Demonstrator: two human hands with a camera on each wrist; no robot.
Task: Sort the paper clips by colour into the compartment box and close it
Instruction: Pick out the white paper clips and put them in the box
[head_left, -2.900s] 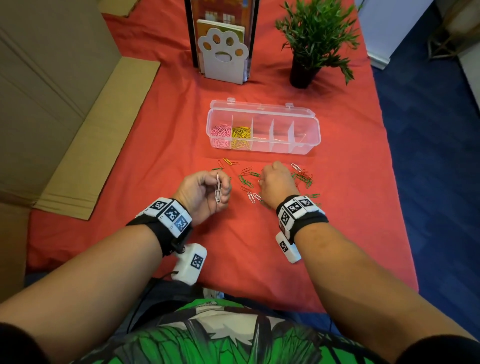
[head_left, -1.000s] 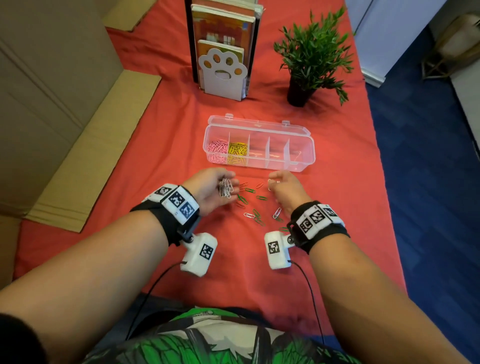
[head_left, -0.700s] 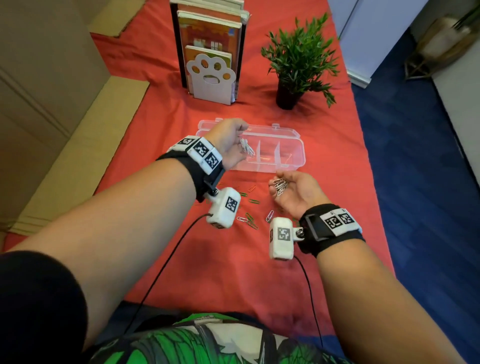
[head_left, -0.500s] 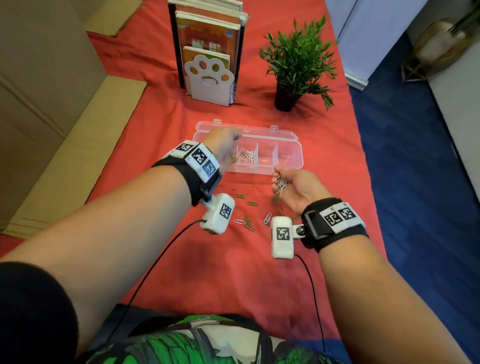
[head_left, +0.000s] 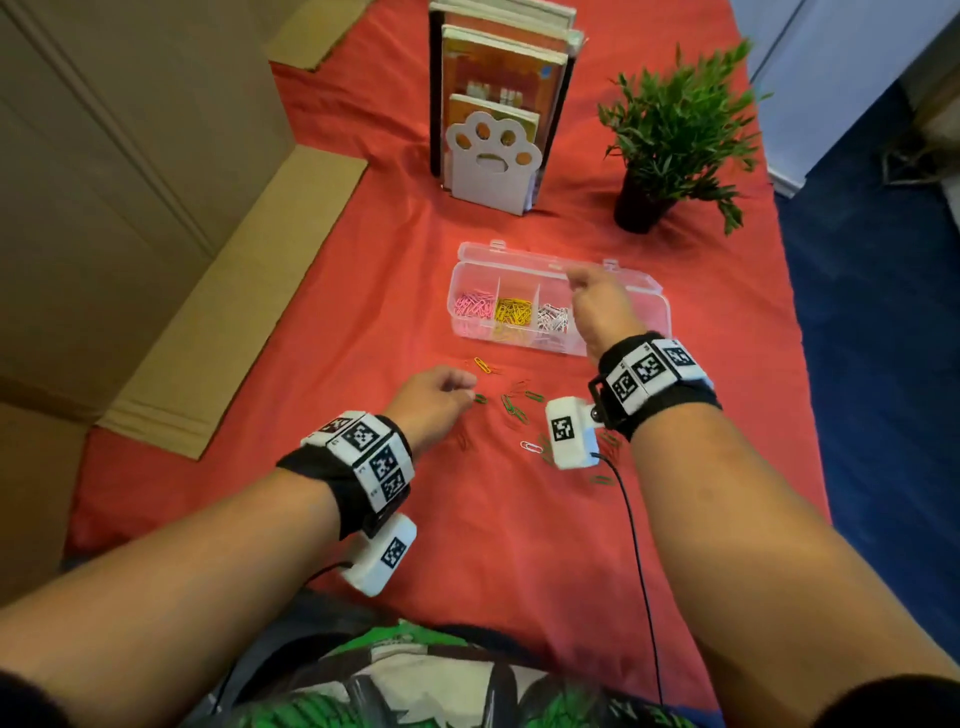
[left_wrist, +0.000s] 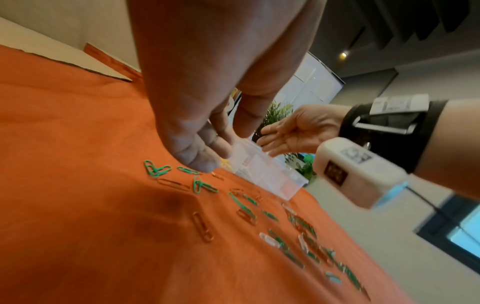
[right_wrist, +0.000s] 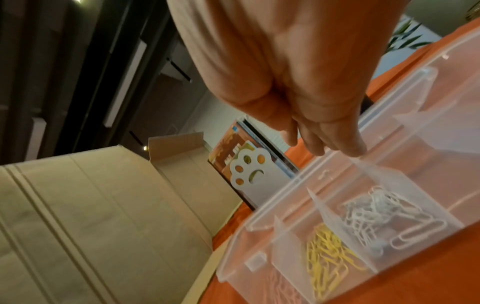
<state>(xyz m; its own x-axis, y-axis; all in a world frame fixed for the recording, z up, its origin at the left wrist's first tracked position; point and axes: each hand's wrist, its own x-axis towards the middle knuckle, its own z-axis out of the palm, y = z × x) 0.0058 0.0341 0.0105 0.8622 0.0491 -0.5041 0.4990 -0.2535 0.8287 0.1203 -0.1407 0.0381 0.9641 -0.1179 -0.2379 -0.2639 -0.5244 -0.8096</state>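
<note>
The clear compartment box (head_left: 655, 291) lies with its lid back on the red cloth. From the left, its compartments hold pink clips (head_left: 474, 305), yellow clips (head_left: 513, 312) and white clips (head_left: 553, 318). My right hand (head_left: 592, 291) hovers over the box middle, fingers straight and palm empty (left_wrist: 285, 135); its fingertips (right_wrist: 353, 151) are above the white clips (right_wrist: 376, 214). My left hand (head_left: 457, 389) is low over the loose green clips (head_left: 514, 408), and a fingertip (left_wrist: 200, 166) touches the cloth beside one green clip (left_wrist: 188, 170). It holds nothing.
Orange-red clips (left_wrist: 202, 226), one yellow clip (head_left: 482, 364) and a white clip (head_left: 530, 446) lie among the green ones in front of the box. A book stand with a paw cut-out (head_left: 493, 156) and a potted plant (head_left: 670, 130) stand behind it. Cardboard (head_left: 218, 312) lies at the left.
My left hand dropped its white clips into the third compartment and came back down to the loose clips. My right hand rose from the table to the box, and its palm is now empty.
</note>
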